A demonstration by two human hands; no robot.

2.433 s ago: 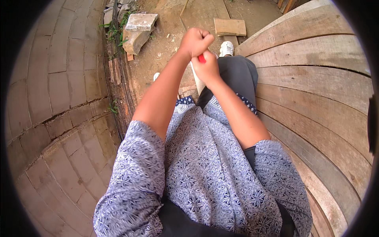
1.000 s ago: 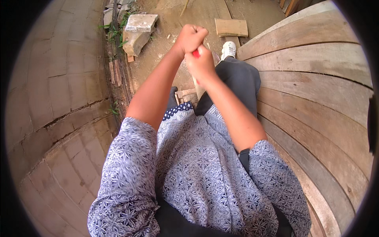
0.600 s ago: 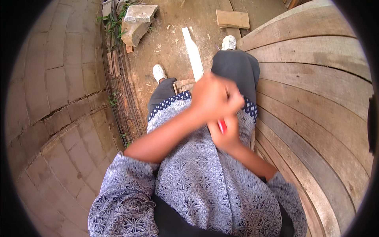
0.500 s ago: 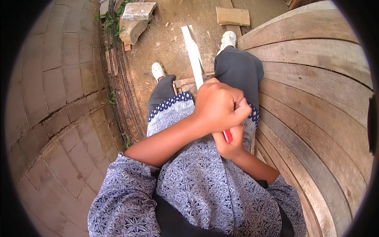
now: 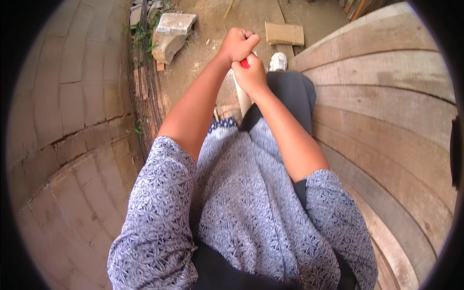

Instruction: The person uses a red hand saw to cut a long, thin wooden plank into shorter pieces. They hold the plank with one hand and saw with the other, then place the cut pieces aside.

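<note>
Out past the shirt, left hand: the left hand [image 5: 239, 44] is curled up tight like a fist, and I can't see what is inside it.
Just under it, right hand: the right hand [image 5: 250, 77] is closed too, touching the left hand, around a small, smooth, bright red piece [image 5: 245, 63].
Red piece: its top peeks out between the two hands; most of it is hidden.
Pale strip: a long, thin, pale wooden strip [image 5: 243, 100] shows below the hands, between the legs; its far part is covered.
Leg and foot: dark grey cloth trousers [image 5: 295, 99] and a white shoe [image 5: 278, 62] are by the right hand.
Ground: a flat, light-brown wooden block [image 5: 285, 34] lies ahead, and a chunky grey stone [image 5: 176, 24] sits to the left.
Right side: big, curvy-looking brown wooden planks [image 5: 382, 92].
Left side: dull grey-brown bricks [image 5: 72, 106].
</note>
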